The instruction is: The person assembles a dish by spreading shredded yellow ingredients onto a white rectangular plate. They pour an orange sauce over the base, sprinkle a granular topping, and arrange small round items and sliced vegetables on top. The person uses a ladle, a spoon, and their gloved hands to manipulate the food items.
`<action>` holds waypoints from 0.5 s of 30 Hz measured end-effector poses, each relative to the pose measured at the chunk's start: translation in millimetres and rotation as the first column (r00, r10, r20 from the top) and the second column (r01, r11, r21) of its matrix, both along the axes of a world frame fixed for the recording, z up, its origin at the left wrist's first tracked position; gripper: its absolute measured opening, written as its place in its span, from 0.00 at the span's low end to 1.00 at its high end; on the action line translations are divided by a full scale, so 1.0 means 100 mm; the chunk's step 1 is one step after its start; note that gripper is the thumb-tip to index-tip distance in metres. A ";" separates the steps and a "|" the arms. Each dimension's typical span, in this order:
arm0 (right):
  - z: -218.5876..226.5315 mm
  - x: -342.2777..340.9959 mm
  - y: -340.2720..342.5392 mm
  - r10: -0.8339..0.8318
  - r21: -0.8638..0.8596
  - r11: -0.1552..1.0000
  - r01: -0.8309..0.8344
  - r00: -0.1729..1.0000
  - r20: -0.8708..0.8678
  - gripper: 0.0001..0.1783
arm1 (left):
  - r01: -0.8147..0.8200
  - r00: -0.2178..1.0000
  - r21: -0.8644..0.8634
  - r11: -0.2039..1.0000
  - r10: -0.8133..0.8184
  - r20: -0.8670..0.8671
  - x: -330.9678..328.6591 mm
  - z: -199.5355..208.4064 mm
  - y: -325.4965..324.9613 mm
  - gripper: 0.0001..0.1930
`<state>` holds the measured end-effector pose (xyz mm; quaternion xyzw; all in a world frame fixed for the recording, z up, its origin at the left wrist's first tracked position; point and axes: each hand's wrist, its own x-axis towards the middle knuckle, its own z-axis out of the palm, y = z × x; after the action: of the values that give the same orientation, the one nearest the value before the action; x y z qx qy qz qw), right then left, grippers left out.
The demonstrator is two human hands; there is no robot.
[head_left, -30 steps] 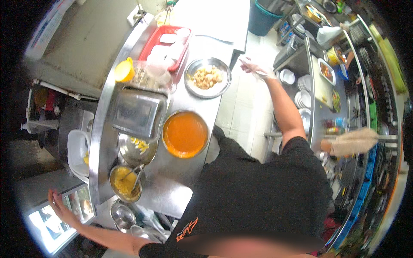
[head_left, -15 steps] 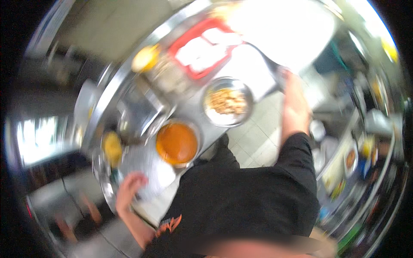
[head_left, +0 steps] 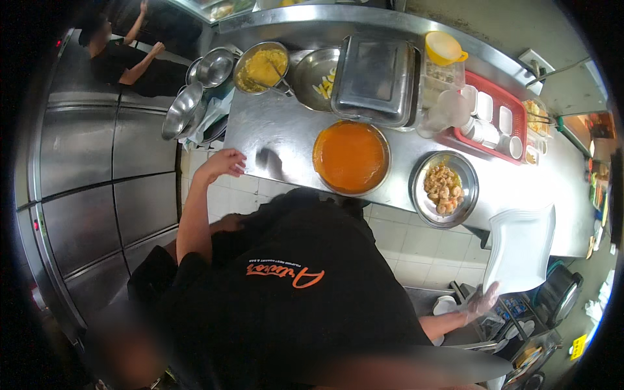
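Note:
My right hand (head_left: 482, 300), in a clear plastic glove, grips one end of a white wavy-edged rectangular plate (head_left: 520, 250) at the right, past the counter's front edge. Nothing lies on the plate. My left hand (head_left: 224, 164) is bare, fingers loosely bent and apart, over the counter's near left edge with nothing in it. Between the hands on the steel counter (head_left: 286, 143) stand a round pan of smooth orange sauce (head_left: 351, 158) and a steel bowl (head_left: 419, 188) holding cooked shrimp and chopped pieces (head_left: 443, 188).
Behind stand a bowl of yellow mash (head_left: 262, 68), a pan with egg wedges (head_left: 315, 78), a covered steel tray (head_left: 374, 81) and a red basket (head_left: 494, 94) of white dishes. Steel bowls (head_left: 185, 110) stack at left. Another person's dark sleeve (head_left: 153, 279) is close on my left.
The view has turned, and the blur is gone. My right hand still holds the plate, now lower and farther out to the right. Another person now shows close at the lower left.

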<state>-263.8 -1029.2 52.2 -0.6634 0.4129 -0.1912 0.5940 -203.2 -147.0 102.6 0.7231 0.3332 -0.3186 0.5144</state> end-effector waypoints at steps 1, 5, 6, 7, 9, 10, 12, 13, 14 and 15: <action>0.20 -0.03 0.22 0.032 0.046 0.998 -0.033 0.999 0.021 0.33 | -0.080 0.994 -0.021 0.997 0.081 0.068 0.03 -0.08 0.09 0.17; 0.57 -0.13 0.89 0.324 -0.212 0.928 -0.307 0.945 0.049 0.32 | -0.233 0.905 0.195 0.953 0.139 0.402 0.78 -0.51 0.74 0.19; 0.45 -0.19 0.86 0.488 -0.534 0.732 -0.423 0.873 -0.022 0.33 | -0.197 0.871 0.348 0.916 0.000 0.492 1.08 -0.61 0.97 0.23; 0.50 -0.15 1.06 0.462 -0.428 0.794 -0.431 0.886 -0.036 0.32 | -0.194 0.848 0.464 0.864 -0.090 0.522 1.39 -0.67 1.14 0.25; 0.60 0.03 1.47 0.425 -0.185 0.884 -0.430 0.902 -0.067 0.29 | -0.204 0.747 0.721 0.662 -0.371 0.552 1.86 -0.75 1.67 0.28; 0.63 0.07 1.64 0.487 -0.167 0.855 -0.491 0.871 -0.066 0.29 | -0.222 0.647 0.836 0.502 -0.566 0.511 2.04 -0.80 1.92 0.29; 0.88 0.12 1.91 0.699 -0.485 0.581 -0.653 0.706 -0.112 0.28 | -0.052 0.670 0.821 0.568 -0.590 0.450 2.44 -0.83 1.84 0.27; 1.04 0.17 2.00 0.813 -0.715 0.232 -0.660 0.535 -0.230 0.29 | 0.041 0.681 0.802 0.596 -0.604 0.414 2.57 -0.81 1.76 0.26; 1.29 0.27 2.24 0.824 -0.683 0.103 -0.723 0.447 -0.348 0.29 | 0.082 0.711 0.732 0.676 -0.555 0.432 2.56 -0.84 1.77 0.26; 1.53 0.28 2.49 0.811 -0.636 -0.010 -0.772 0.366 -0.457 0.29 | 0.137 0.731 0.652 0.745 -0.520 0.441 2.58 -0.83 1.68 0.25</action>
<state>-235.5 -780.2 205.1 -0.9524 -0.1792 0.0057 0.2466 54.6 21.3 19.2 0.9549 0.0924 -0.0472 0.2782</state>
